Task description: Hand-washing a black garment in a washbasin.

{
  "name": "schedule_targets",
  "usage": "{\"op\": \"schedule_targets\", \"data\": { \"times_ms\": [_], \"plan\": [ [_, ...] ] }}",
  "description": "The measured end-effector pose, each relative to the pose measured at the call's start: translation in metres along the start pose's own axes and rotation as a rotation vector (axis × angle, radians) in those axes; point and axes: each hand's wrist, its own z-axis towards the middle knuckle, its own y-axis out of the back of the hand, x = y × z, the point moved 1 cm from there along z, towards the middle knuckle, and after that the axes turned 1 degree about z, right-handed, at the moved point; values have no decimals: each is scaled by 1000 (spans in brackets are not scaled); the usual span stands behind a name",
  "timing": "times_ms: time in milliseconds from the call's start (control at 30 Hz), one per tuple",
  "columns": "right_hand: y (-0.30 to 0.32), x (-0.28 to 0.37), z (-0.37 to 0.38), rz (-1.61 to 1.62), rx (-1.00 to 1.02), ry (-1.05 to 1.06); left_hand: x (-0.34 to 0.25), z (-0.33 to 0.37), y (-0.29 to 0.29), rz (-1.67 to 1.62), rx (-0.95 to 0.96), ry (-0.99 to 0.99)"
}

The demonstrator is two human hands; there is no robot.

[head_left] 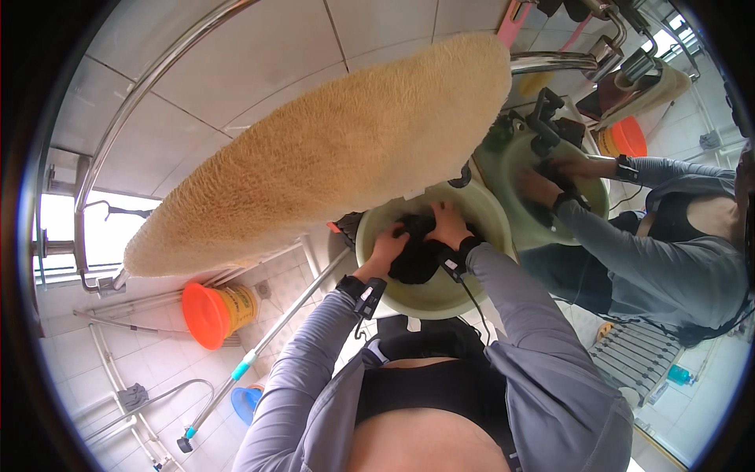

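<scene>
A bundled black cloth [415, 263] lies inside a round pale green basin [497, 228], in the middle of the view. My left hand [387, 247] grips the cloth's left edge with curled fingers. At its upper right side, my right hand [449, 226] also has its fingers bent into the cloth. Both hands are within the basin's rim, and the fingertips are partly lost against the dark fabric. Dark straps with small devices sit on both wrists, and a thin cable runs from the right one.
A thick beige towel [338, 149] hangs from a metal rail just beyond the basin. A mirror on the right reflects the basin and my arms. At left stand an orange bucket [206, 316], a long pole [271, 342] and a blue basin [245, 404].
</scene>
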Motion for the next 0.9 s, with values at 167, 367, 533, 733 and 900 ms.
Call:
{"op": "schedule_targets", "data": {
  "times_ms": [167,367,533,733,900],
  "plan": [
    [-10,-23,-12,192,-95,-132,-60,-16,-6,-781,-79,288],
    [27,89,-66,460,-214,236,-23,-28,8,-300,-138,-772],
    [43,118,-90,476,-349,273,-28,-22,14,-1083,430,6],
    [43,90,-90,482,-582,233,-110,-90,1,-222,41,-657],
    [28,81,-68,498,-499,-9,-72,-34,-12,-1344,180,248]
  ]
}}
